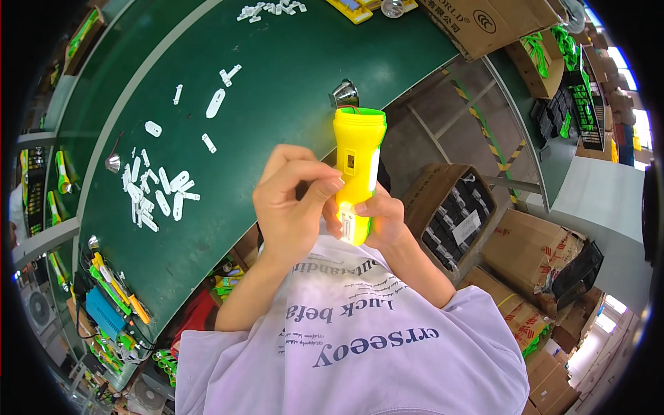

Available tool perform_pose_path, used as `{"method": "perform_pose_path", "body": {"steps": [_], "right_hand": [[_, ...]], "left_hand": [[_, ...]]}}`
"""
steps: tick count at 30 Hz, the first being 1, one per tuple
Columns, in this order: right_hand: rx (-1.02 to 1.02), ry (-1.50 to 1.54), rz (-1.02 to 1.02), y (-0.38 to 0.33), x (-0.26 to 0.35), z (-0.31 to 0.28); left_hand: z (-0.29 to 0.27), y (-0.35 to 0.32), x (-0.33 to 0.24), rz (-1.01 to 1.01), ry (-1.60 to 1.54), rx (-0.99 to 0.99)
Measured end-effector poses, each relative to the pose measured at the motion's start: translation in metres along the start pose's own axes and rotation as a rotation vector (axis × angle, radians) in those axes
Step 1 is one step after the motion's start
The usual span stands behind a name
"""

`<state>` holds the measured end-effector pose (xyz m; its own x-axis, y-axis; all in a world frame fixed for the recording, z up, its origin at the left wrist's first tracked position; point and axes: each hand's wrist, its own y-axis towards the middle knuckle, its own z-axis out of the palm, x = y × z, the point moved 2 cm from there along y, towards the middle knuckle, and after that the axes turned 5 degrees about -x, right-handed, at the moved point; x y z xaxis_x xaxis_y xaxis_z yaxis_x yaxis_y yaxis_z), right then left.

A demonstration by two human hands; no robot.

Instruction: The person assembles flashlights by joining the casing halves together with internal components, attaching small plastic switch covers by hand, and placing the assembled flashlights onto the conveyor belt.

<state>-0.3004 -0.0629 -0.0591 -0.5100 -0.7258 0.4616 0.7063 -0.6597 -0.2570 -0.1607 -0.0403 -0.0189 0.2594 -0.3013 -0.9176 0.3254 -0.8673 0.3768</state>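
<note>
The right hand (384, 218) grips the yellow torch (358, 166) upright near the chest, steadying it; the left hand (290, 200) fingers pinch its side. White plastic pieces (155, 194) lie left on the green bench (277, 83).

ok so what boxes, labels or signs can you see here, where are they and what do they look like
Brown cardboard box: top, on the green table's far edge, dark markings.
Open brown carton: right of the hands, on the floor, filled with dark items, one white slip.
Brown cartons: lower right, stacked, red markings.
Small white label: low on the yellow flashlight, between left hand and right hand.
</note>
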Motion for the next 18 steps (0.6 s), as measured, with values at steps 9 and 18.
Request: {"method": "perform_pose_path", "body": {"steps": [9,18], "right_hand": [[-0.082,-0.095,-0.003,-0.004,-0.003,0.004],[-0.124,-0.232,-0.041,-0.004,-0.001,0.01]], "left_hand": [[0.011,-0.009,0.0,-0.533,-0.531,-0.072],[0.016,-0.013,0.014,-0.474,-0.548,-0.142]]}}
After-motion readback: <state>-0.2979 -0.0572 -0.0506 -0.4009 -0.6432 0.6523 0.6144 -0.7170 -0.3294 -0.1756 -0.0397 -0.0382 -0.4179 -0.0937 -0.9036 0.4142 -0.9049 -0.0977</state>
